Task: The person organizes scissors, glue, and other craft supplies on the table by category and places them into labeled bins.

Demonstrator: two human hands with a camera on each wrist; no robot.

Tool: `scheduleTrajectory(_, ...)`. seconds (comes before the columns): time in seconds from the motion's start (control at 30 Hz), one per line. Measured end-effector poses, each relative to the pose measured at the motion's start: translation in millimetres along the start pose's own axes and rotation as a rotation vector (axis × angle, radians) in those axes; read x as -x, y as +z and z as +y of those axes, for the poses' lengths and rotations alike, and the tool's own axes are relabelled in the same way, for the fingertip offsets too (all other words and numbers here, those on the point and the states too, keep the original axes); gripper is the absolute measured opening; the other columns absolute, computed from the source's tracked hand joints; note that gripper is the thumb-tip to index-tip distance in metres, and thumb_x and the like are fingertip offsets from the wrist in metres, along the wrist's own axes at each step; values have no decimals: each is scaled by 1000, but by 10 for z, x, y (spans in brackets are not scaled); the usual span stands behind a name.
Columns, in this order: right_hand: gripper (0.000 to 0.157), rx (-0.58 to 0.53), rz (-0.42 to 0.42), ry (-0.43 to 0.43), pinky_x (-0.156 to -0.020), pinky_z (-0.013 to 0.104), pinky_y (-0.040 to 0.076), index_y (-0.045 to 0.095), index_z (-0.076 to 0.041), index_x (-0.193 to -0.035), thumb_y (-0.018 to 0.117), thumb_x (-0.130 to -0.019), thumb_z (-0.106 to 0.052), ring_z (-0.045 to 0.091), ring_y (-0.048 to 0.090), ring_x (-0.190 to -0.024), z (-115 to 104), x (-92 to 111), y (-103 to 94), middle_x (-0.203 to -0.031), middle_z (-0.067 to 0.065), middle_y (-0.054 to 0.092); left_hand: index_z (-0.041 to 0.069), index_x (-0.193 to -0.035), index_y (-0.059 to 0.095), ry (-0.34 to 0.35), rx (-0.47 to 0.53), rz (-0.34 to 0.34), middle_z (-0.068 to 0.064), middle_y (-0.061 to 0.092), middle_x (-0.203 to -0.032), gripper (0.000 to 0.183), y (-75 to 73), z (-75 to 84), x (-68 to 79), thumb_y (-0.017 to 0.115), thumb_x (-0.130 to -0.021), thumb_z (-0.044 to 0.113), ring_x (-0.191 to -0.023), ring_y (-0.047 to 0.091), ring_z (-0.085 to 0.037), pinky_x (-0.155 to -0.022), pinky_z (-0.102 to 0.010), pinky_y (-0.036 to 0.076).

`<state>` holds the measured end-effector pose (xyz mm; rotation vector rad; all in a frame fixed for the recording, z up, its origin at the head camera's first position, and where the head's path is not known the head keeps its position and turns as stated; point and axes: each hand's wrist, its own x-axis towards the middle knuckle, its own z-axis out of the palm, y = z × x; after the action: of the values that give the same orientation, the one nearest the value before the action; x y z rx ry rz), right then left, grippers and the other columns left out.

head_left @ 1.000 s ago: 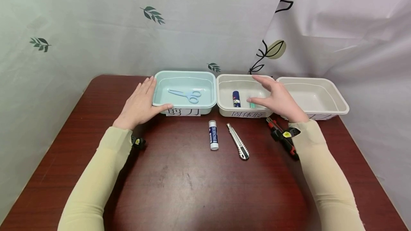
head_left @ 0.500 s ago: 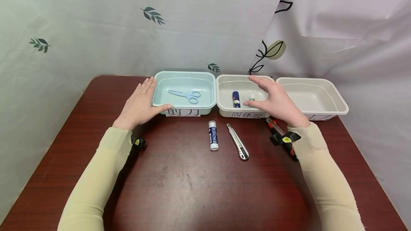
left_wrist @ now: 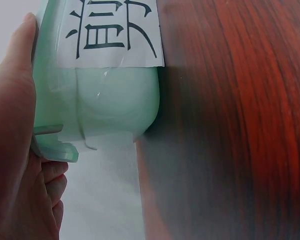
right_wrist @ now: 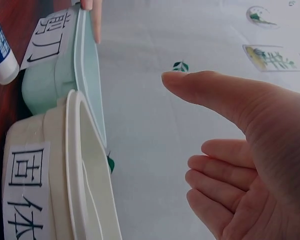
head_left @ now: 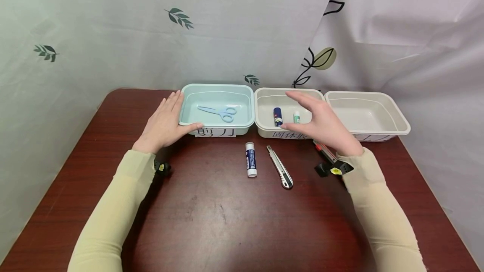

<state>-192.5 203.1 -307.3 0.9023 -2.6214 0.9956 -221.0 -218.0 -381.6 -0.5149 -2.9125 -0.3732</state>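
Note:
My left hand rests on the left end of a light blue bin, fingers straight and thumb along the front rim. Blue-handled scissors lie inside that bin. Over the middle beige bin hovers my right hand, thumb and fingers spread apart with nothing between them. Below it, in this bin, are a dark blue glue stick and a small green and white glue stick. The right wrist view shows the right hand's palm bare, raised beside the bin's rim.
A white and blue glue stick and a silver utility knife lie on the table before the bins. A red and black utility knife is partly hidden under my right wrist. Another beige bin stands at the right.
My right hand has drifted left and slightly towards me over the middle bin, uncovering more of the green and white glue stick. The left hand stays in place.

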Motion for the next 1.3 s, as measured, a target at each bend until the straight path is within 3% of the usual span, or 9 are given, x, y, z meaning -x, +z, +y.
scheduleTrajectory(0.23, 78, -18, -3, -54, -103, 34, 34, 47, -15, -139, 82, -72, -34, 13, 40, -126, -70, 6, 59, -137, -4, 47, -1, -149, 9, 2, 1, 1, -15, 10, -154, 111, -7, 5, -1, 45, -78, 77, -141, 5, -24, -113, -42, 6)
scheduleTrajectory(0.77, 77, -1, -32, -181, -102, 32, 36, 48, -14, -139, 81, -73, -35, 13, 44, -124, -206, 11, 216, -136, -2, 49, 0, -149, 9, -1, 6, 0, -14, 9, -154, 111, -5, 6, 5, 45, -78, 77, -141, 4, -23, -113, -43, 6)
scheduleTrajectory(1.3, 77, -35, -111, -154, -104, 30, 34, 45, -17, -140, 79, -74, -38, 10, 41, -125, -313, 76, 361, -137, -5, 46, 0, -149, 8, -2, 11, -2, -12, 6, -155, 110, 1, 5, 8, 45, -78, 76, -141, 5, -25, -113, -42, 4)
